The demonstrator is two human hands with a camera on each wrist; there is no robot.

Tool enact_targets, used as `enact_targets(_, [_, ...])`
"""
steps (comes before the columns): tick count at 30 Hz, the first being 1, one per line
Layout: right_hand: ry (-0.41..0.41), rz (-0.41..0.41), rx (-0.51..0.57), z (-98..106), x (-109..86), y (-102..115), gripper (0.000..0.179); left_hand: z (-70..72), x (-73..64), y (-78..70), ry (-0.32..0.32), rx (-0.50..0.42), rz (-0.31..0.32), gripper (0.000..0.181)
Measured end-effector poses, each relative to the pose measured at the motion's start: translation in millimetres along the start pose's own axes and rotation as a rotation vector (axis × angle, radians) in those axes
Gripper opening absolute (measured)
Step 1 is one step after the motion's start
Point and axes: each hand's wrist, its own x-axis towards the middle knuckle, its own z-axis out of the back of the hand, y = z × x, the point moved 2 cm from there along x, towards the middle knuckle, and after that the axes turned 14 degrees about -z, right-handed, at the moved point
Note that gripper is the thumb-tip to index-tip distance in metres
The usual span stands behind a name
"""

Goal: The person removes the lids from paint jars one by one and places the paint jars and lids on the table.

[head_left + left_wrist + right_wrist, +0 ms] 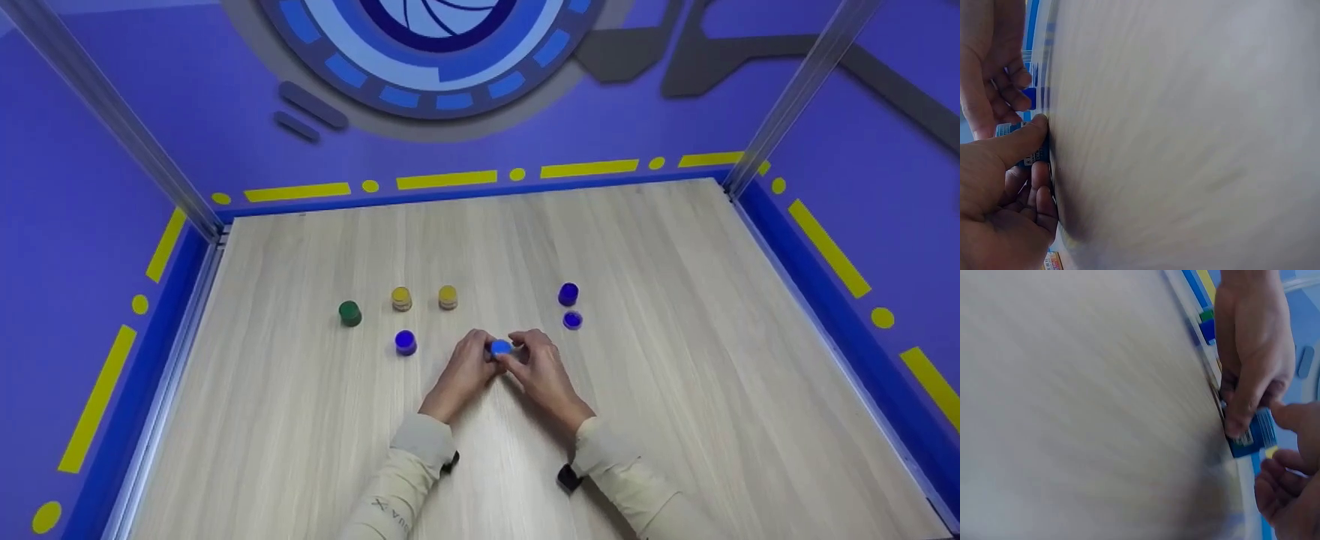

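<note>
My left hand [469,364] holds a small jar with a light blue lid [501,347] just above or on the wooden table. In the left wrist view its thumb presses along the label of the blue jar [1028,159]. My right hand [541,367] is at the jar's right side, its thumb at the lid's edge. In the right wrist view the ribbed lid [1266,428] sits on the jar, and the right hand's loosely bent fingers [1278,486] stand a little apart from it. Part of the jar is hidden behind the left thumb.
Left of the hands stand a green jar [349,313], two yellow-topped jars [401,298] [448,297] and a dark blue jar [406,343]. To the right are another dark blue jar [568,294] and a low round blue piece [573,320]. Blue walls [480,161] enclose the wooden table [675,315].
</note>
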Motion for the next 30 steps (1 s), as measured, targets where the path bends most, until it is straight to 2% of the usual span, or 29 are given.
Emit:
enact_targets(3, [-0.065,-0.010,-0.046,-5,-3.6,6,0.032,-0.9,1.0,0.1,0.002,0.010,0.010,0.027])
enact_targets(7, [-0.105,-0.034,-0.074,-10,-5.4,11,0.030,-1.3,1.4,0.4,-0.002,0.028,0.007,0.028])
enact_targets(15, [-0.110,-0.044,-0.070,-12,-4.8,14,0.027,-1.0,0.4,0.7,-0.012,0.032,-0.017,0.026])
enact_targets(20, [-0.049,-0.021,-0.051,-9,-1.2,12,0.025,-0.1,0.6,0.6,0.000,0.033,-0.002,0.025])
enact_targets(26, [0.071,0.020,-0.046,-3,5.2,5,0.025,-0.3,0.5,-0.6,0.024,0.011,0.045,0.025])
enact_targets(30, [0.151,0.066,-0.035,2,11.8,0,0.026,0.0,0.3,-1.7,0.019,0.008,0.042,0.026])
